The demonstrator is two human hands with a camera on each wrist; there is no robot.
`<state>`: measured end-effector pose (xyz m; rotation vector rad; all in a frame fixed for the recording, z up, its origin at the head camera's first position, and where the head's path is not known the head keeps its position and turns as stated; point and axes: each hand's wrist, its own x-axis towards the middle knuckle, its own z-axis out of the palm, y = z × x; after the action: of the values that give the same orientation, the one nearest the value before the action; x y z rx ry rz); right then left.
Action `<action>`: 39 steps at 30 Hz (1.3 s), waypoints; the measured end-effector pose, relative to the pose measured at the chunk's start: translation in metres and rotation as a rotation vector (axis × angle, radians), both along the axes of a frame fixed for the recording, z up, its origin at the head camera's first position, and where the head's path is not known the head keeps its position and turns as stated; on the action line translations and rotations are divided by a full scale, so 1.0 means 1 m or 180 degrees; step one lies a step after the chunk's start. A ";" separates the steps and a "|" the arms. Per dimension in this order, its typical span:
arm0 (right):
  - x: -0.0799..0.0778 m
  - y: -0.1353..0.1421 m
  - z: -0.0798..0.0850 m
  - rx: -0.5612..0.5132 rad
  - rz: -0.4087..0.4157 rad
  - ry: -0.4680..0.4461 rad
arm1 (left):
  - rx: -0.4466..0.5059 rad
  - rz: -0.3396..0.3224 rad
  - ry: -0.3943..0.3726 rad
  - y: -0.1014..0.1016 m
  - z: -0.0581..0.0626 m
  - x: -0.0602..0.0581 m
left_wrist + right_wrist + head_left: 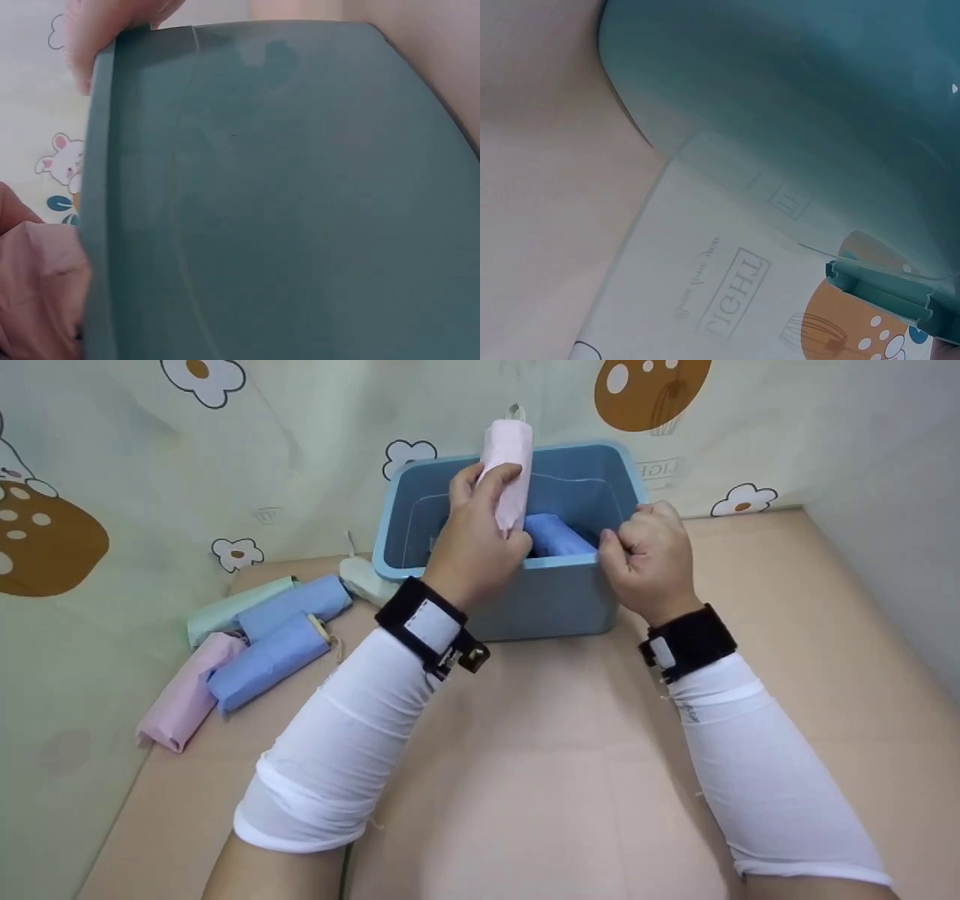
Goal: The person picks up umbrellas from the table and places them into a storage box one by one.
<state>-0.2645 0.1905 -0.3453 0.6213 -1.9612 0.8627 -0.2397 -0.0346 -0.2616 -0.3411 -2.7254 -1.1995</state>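
My left hand holds a pink folded umbrella upright over the blue-grey plastic bin, with a small loop at the umbrella's top. In the left wrist view, part of the pink umbrella shows beside the bin's rim. My right hand grips the rim at the bin's near right corner. Inside the bin lies a blue folded umbrella, partly hidden by the front wall. The right wrist view shows mostly the bin's outer wall.
Left of the bin, two blue umbrellas, a light green one and a pink one lie in a pile on the table. A pale grey-green item lies against the bin's left side. A patterned curtain hangs behind.
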 end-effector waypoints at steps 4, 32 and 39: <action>0.000 -0.001 0.001 -0.0001 0.0014 -0.0001 | 0.0074 0.0055 -0.0222 0.005 0.000 -0.010; 0.002 0.000 0.003 0.0075 -0.0016 -0.0065 | -0.1085 -0.0009 -0.0652 0.024 -0.001 -0.025; 0.001 0.002 0.003 0.0144 -0.0045 -0.0105 | -0.1103 0.0027 -0.0727 0.026 0.001 -0.024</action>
<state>-0.2636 0.1924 -0.3425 0.6222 -2.0175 0.8265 -0.2636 -0.0089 -0.2611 -0.2416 -3.1316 -0.8024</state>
